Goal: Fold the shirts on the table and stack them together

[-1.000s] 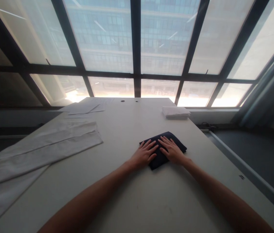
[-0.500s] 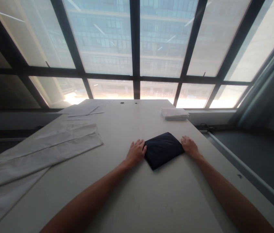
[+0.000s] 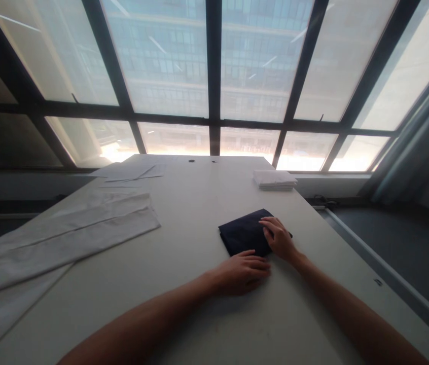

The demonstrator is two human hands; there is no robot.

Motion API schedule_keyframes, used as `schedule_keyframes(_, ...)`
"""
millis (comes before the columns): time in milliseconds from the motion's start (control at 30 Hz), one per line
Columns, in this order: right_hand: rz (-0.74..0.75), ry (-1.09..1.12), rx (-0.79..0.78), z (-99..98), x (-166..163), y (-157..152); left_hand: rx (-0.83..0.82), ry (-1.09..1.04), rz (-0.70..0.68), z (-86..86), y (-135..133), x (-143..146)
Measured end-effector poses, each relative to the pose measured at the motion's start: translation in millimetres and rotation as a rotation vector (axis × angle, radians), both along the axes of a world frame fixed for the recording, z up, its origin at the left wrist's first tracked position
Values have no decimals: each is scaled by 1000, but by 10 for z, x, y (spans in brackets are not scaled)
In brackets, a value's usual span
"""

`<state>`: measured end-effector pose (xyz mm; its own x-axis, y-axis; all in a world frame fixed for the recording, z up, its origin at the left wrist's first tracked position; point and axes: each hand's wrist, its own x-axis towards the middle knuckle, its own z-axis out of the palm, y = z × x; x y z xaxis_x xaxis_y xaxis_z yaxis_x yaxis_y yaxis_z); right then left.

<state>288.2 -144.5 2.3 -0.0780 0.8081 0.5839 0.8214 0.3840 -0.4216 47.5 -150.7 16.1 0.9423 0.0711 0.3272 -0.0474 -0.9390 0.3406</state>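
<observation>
A dark navy folded cloth (image 3: 243, 230) lies flat on the white table (image 3: 187, 213), right of its middle. My right hand (image 3: 278, 237) rests on the cloth's right part, fingers stretched over its top. Along the near edge of the cloth lies my left hand (image 3: 243, 272), its fingers extended to the right and slightly blurred. Neither hand is closed around the fabric. The cloth's near right corner is partly hidden by the hands.
Long pale fabric pieces (image 3: 85, 228) spread over the table's left side, with white sheets (image 3: 134, 172) beyond them. A folded white stack (image 3: 274, 180) sits near the far right edge. Large windows (image 3: 169, 61) rise behind; a grey curtain (image 3: 420, 152) hangs at right.
My left hand has moved from the cloth's left side to its near edge. My right hand has shifted from the right corner onto the top. The cloth's left end has turned slightly.
</observation>
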Motion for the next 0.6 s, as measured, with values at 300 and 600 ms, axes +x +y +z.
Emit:
schedule_keyframes(300,55,-134,-228,-72,-168,-8,-70,-100,41,28,286,-99)
schedule_keyframes(600,7,557,-343,254,-192,-178,122,-24,311,-67,292,-80)
